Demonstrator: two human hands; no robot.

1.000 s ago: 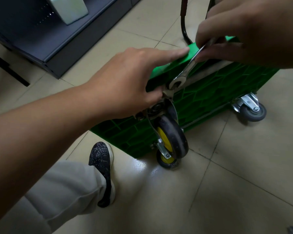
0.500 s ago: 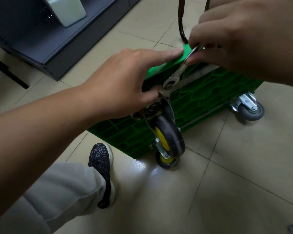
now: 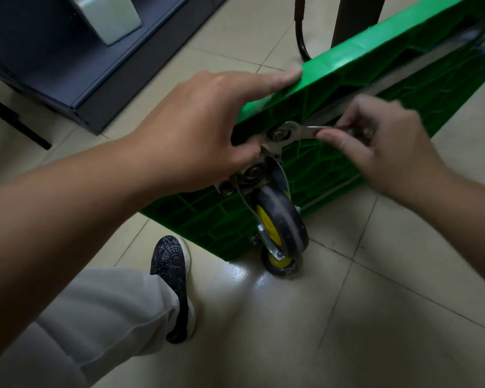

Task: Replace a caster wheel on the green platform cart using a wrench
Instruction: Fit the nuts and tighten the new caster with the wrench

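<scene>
— Your right hand (image 3: 375, 147) has swung down from the top of the view since a second ago, and the wrench (image 3: 303, 131) has turned with it. Its handle pointed up and away then; now it lies nearly level, with the head seated on the nut (image 3: 278, 134) at the caster's mounting plate.

— Agreed. You pinch the handle between thumb and fingertips, close to the head. That looks short on leverage to me, so slide your grip toward the far end before the next pull.

— Your left hand (image 3: 196, 130) does the steadying. The forefinger lies straight along the edge of the green cart (image 3: 347, 60) and the thumb is tucked under beside the plate, so you clamp the deck between them. I cannot tell how your other fingers lie; the deck hides them.

— Mind that thumb. It sits just beside the wrench head, and a slip off the nut would likely land there.

— The cart stands tipped on its edge on the tiled floor (image 3: 375, 317), ribbed underside toward you. The caster wheel (image 3: 283, 222), black tyre on a yellow hub, juts from the near corner just below the wrench, with a second wheel (image 3: 279, 264) beneath it at the floor.

— Keep the head square on the nut, work in short strokes, then lift off and reseat. Whether you are loosening or tightening, I cannot tell from here.
</scene>
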